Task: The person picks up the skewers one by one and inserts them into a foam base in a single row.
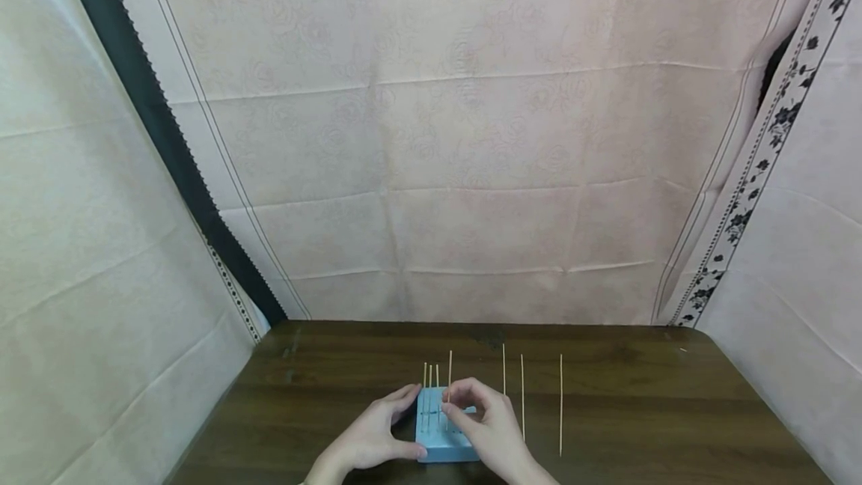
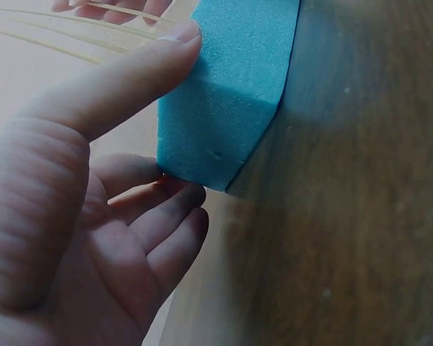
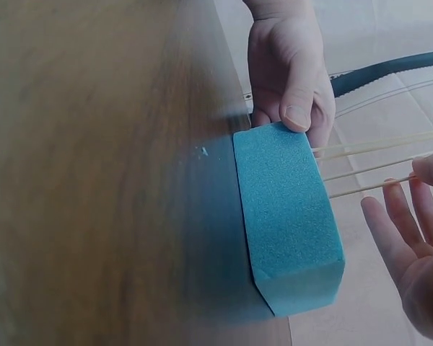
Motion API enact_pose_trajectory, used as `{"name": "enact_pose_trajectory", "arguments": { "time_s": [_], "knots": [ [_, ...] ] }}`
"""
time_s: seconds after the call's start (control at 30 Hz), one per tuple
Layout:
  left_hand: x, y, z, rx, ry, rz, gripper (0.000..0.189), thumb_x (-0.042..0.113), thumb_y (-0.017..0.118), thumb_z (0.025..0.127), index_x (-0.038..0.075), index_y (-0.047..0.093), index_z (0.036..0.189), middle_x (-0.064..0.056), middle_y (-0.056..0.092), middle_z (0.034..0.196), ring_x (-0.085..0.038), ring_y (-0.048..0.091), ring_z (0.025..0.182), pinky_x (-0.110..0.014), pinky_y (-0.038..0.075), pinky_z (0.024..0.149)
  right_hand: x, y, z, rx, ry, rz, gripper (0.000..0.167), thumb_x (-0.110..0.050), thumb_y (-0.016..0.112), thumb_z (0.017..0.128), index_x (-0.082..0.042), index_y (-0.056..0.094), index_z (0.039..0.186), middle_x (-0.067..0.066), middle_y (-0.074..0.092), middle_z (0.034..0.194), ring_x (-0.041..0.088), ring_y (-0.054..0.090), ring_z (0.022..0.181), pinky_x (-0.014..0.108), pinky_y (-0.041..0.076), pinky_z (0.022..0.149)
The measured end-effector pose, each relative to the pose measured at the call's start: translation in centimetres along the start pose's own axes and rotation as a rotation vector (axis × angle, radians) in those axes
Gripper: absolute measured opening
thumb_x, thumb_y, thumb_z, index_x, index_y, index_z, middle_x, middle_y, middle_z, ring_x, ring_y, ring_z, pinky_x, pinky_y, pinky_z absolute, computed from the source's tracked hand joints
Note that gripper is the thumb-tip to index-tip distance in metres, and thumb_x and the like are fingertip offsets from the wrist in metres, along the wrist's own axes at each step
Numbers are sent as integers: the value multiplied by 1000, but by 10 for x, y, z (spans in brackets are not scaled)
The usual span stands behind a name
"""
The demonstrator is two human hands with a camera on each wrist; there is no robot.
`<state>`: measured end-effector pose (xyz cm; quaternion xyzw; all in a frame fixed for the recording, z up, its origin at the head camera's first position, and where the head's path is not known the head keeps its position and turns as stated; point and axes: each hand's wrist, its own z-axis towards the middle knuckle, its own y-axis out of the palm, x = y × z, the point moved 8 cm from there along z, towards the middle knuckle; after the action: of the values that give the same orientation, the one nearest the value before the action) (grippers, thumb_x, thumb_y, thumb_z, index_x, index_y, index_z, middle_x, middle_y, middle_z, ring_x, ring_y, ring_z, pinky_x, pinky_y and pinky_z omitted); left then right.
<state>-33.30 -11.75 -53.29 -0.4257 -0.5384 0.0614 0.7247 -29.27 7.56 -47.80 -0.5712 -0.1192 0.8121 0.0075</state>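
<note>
Apparently seven sticks (image 1: 561,406), one block (image 1: 446,454)

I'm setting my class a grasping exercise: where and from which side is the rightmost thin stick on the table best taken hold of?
Pinch the rightmost thin stick near its middle, coming down from above, probably from the right: it is straight and slender, lies pointing away from the person on the wood-grain table, and the other sticks are all to its left.
</note>
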Motion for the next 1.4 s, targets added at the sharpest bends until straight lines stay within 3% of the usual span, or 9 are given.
{"name": "enact_pose_trajectory", "arguments": {
  "time_s": [0.27, 0.57, 0.9, 1.4],
  "knots": [
    [2, -1, -1, 3, 13, -6, 105, 53, 88, 86, 1, 40, 163, -24, 37, 168, -41, 42, 151, -61, 38, 118, 1, -1, 0, 11, -4, -11, 8, -14, 82, 97, -15, 75, 100, 5, 77, 102, 15, 74, 93, 28, 63, 77],
    [2, 0, -2, 1, 5, 2, 105, 54, 87, 86, 2, 40, 164, -23, 38, 168, -43, 38, 153, -66, 36, 118, 4, -1, 1, 20, -13, -60, 8, -15, 84, 95, -15, 76, 98, -4, 77, 97, 12, 75, 91, 28, 62, 75],
    [3, -1, -1, -2, 25, -1, 105, 54, 86, 86, 0, 40, 163, -25, 37, 168, -44, 39, 152, -65, 36, 118, 9, 0, 3, -14, 3, -80, 10, -17, 84, 95, -11, 77, 98, 7, 78, 105, 12, 75, 92, 28, 60, 78],
    [6, -2, -2, -4, 25, -19, 103, 52, 87, 87, -1, 41, 163, -26, 37, 167, -45, 39, 152, -65, 36, 118, 14, 1, 2, -29, 27, -105, 7, -16, 82, 97, -12, 78, 100, 3, 79, 106, 11, 75, 92, 27, 58, 81]
  ]
}}
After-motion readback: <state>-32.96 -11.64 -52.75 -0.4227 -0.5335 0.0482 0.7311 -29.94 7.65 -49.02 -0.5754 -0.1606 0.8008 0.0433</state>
